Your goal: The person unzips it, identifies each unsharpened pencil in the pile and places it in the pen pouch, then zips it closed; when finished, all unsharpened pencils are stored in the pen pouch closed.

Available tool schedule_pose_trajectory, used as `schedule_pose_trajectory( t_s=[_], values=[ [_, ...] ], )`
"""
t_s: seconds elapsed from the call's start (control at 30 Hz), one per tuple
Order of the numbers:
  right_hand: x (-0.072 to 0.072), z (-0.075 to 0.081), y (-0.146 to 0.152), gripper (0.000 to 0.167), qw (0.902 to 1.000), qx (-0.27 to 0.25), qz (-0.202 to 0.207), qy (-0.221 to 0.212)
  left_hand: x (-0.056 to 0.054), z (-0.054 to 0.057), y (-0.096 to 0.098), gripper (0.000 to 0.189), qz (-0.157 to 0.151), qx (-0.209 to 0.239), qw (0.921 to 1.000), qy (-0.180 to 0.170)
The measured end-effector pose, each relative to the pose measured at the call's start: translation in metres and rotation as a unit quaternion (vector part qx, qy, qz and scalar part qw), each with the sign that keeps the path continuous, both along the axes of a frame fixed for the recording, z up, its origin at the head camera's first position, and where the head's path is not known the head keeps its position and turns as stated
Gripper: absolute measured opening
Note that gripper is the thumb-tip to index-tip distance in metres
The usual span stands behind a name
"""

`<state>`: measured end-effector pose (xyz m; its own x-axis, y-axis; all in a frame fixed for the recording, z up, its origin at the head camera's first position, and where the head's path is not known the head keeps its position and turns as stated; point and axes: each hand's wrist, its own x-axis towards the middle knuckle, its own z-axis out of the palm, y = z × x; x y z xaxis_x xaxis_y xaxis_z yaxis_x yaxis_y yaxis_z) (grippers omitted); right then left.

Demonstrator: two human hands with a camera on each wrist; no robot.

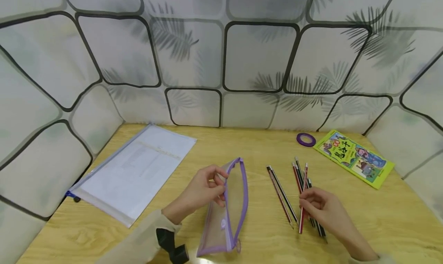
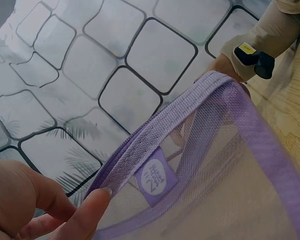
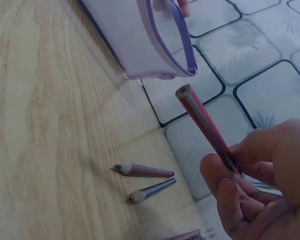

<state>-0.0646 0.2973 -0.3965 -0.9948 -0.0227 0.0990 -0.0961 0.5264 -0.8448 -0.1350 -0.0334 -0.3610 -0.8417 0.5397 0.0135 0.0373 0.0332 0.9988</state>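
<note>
My left hand (image 1: 204,188) pinches the upper rim of a mesh pencil pouch (image 1: 215,233) with purple trim, whose zipped mouth gapes toward the right. In the left wrist view, a round white label (image 2: 154,178) shows on the pouch's mesh (image 2: 210,200). Between thumb and fingers, my right hand (image 1: 323,208) holds a red-and-dark striped pencil (image 3: 206,122), its flat end tilted up toward the pouch in the right wrist view. Beneath that hand lie several red and black pencils (image 1: 296,175). Two more pencils (image 1: 283,194) lie side by side between the pouch and this bunch.
A clear document bag (image 1: 138,171) with white paper inside lies at the left of the wooden table (image 1: 263,145). At the back right are a purple tape roll (image 1: 298,140) and a yellow-green book (image 1: 356,158). Patterned walls (image 1: 259,56) enclose the back and sides.
</note>
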Motion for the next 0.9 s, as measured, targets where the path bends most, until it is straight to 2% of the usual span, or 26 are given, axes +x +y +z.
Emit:
schedule_pose_trajectory(
  t_s=[0.13,0.3,0.37,0.57,0.77,0.9],
  values=[
    [-0.003,0.001,-0.006,0.015,0.9998,-0.012,0.009,0.013,0.001,-0.001,-0.001,0.03,0.0,-0.001,1.0,-0.001],
    [-0.008,0.004,-0.016,0.018,0.9952,-0.008,0.048,0.085,0.0,-0.001,-0.001,0.03,0.002,-0.001,1.0,-0.004],
    [-0.011,0.005,-0.02,0.022,0.9926,-0.014,0.07,0.098,-0.001,-0.001,-0.002,0.03,0.004,-0.003,1.0,-0.003],
    [-0.022,0.012,-0.033,0.03,0.9895,-0.027,0.114,0.085,-0.002,-0.001,-0.003,0.03,0.008,-0.006,0.9999,0.001],
    [-0.031,0.022,-0.048,0.028,0.9842,-0.033,0.153,0.083,-0.002,0.0,-0.006,0.029,0.021,-0.009,0.9997,-0.001],
    [-0.036,0.03,-0.059,0.026,0.9767,-0.039,0.193,0.085,-0.003,0.001,-0.007,0.029,0.023,-0.01,0.9997,-0.003]
  ],
)
